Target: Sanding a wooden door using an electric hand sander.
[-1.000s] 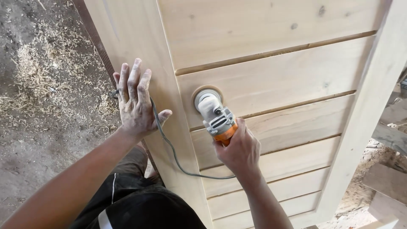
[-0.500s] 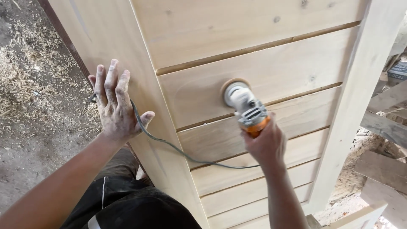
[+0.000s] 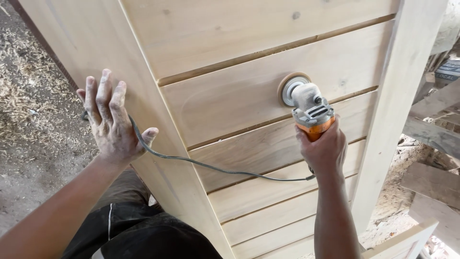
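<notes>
While the right hand stays out of it, wrapped tight around the orange rear body of the angle grinder at centre right, its disc lies flat on a pale door panel. The tool looks compact, rigid and fairly heavy, best held by that body. The left hand, fingers spread, presses flat on the door's frame rail at left, over the cable.

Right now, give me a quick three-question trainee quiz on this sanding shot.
1. True or false: the right hand grips the orange and grey sander.
2. Which surface does the sanding disc touch: a) a horizontal panel board, b) the floor, c) a loose plank?
3. Where does the left hand rest?

Key: 1 true. 2 a. 3 Flat, fingers spread, on the door's left frame board, over the power cord.
</notes>
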